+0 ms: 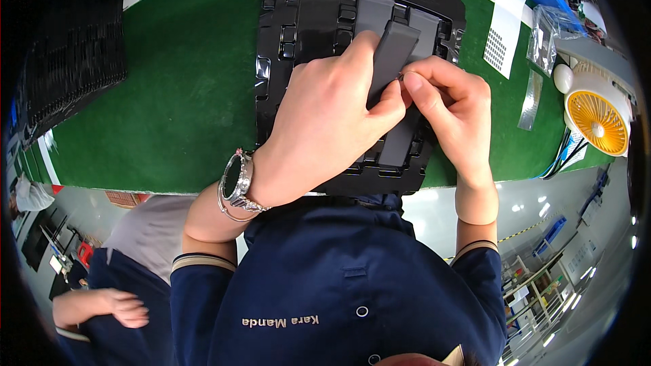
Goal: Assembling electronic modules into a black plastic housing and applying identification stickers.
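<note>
Green felt-like matting covers the surface (176,95) across the upper half of the head view, and at upper centre sits a black moulded tray (285,20), glossy and ribbed, its shallow compartments holding flat dark grey slabs. You hold one such dark grey strip (391,54) tilted above the tray at centre frame: your left hand (325,122), a metal wristwatch (237,179) on its wrist, is curled round the strip's lower part, thumb and forefinger clamped on its edge. Your right hand (451,112) is pinched nearly closed against the strip's side, fingertips working at something too small to make out; whether it grips the strip or only a film on it cannot be told.

The likely risk: the strip looks smooth and matte, and it is held only by its edges, so a hard tug from the right could twist it free to drop onto the parts in the tray below.

At the right edge stand a small white fan with an orange grille (597,118), clear plastic bags (546,34) and a white perforated sheet (503,24). Lower left, another person's hand (125,308) rests.
</note>
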Action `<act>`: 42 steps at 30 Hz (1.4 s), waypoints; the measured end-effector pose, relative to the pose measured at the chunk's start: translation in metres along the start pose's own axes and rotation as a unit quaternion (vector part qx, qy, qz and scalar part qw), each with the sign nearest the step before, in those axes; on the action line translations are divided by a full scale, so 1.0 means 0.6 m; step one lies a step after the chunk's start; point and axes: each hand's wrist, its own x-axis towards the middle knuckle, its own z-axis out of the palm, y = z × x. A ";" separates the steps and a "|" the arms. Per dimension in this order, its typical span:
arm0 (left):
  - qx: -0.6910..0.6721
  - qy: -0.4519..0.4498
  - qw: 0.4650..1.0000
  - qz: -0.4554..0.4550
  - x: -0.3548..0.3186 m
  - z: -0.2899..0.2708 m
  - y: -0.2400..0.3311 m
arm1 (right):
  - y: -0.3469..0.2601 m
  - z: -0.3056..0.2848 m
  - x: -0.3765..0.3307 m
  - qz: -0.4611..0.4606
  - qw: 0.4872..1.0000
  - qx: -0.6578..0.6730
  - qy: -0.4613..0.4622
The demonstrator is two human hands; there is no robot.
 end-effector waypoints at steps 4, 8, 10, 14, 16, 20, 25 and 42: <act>0.009 -0.001 1.000 0.003 -0.001 -0.001 -0.001 | 0.001 0.002 0.000 0.005 1.000 0.003 0.001; 0.012 -0.003 1.000 0.000 -0.001 -0.001 0.001 | -0.001 0.002 0.001 0.002 1.000 0.004 0.000; 0.015 -0.003 1.000 0.003 -0.001 -0.001 0.000 | -0.001 0.001 0.001 0.000 1.000 -0.002 -0.001; 0.012 0.003 1.000 0.007 -0.002 0.000 0.001 | -0.001 0.001 0.000 0.010 1.000 -0.003 -0.004; 0.010 0.000 1.000 0.007 -0.002 0.000 0.001 | -0.001 0.000 -0.001 0.010 1.000 0.000 -0.003; 0.012 -0.003 1.000 0.006 -0.003 0.000 0.000 | -0.002 -0.001 0.000 0.005 1.000 -0.004 -0.008; 0.014 -0.006 1.000 0.006 -0.003 0.001 0.001 | 0.001 -0.002 -0.001 0.009 1.000 -0.001 -0.008; -0.211 -0.053 0.972 -0.094 0.000 -0.008 0.018 | -0.003 -0.037 0.008 -0.004 0.989 -0.091 0.118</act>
